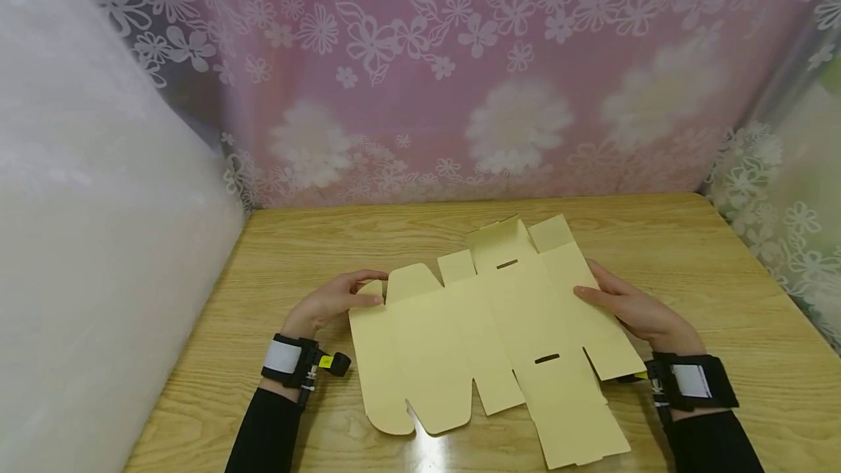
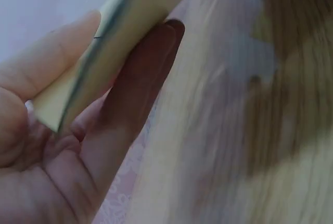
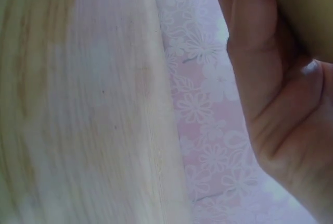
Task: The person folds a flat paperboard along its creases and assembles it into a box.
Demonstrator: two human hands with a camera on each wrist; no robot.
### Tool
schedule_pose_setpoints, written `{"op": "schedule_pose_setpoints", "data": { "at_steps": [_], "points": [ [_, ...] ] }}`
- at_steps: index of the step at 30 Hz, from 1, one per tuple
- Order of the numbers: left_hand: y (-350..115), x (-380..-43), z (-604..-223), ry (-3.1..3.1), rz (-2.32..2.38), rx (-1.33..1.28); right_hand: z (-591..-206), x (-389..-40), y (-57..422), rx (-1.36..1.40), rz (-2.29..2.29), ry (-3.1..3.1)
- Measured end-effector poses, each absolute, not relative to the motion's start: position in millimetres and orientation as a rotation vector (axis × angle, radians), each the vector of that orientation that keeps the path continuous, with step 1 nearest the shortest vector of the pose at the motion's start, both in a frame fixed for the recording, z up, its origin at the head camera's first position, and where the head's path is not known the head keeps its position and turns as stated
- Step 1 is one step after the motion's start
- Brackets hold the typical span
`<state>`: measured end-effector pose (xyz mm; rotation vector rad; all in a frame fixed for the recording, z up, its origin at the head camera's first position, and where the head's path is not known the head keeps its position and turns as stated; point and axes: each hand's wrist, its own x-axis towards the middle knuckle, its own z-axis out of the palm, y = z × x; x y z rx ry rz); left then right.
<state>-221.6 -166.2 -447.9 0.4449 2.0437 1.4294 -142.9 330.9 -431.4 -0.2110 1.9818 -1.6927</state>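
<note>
A flattened cardboard box blank [image 1: 427, 341], pale yellow with cut flaps and two dark slots, is held out over the table between both hands. At its left end my left hand [image 1: 331, 301] pinches a small flap, thumb on top and fingers beneath. The left wrist view shows the thumb on one face of the card [image 2: 104, 52] and the fingers behind it. My right hand [image 1: 631, 305] grips the right panel's outer edge, thumb lying on the upper face and the other fingers mostly hidden underneath. Only part of that hand [image 3: 281, 78] appears in the right wrist view.
The wooden table [image 1: 315, 239] stretches beneath the card. Behind it hangs a pink floral curtain [image 1: 407, 79], with a white sheet [image 1: 98, 203] along the left and another floral curtain [image 1: 769, 188] on the right. Each wrist wears a black strap with a small camera.
</note>
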Motion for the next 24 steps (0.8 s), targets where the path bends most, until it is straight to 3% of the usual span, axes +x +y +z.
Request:
{"op": "schedule_pose_setpoints", "data": {
  "at_steps": [24],
  "points": [
    [-134.5, -203.7, -438.6, 2.11, 1.232, 0.579, -424.0, -141.0, 341.5, -0.169, -1.748, 1.962]
  ]
}}
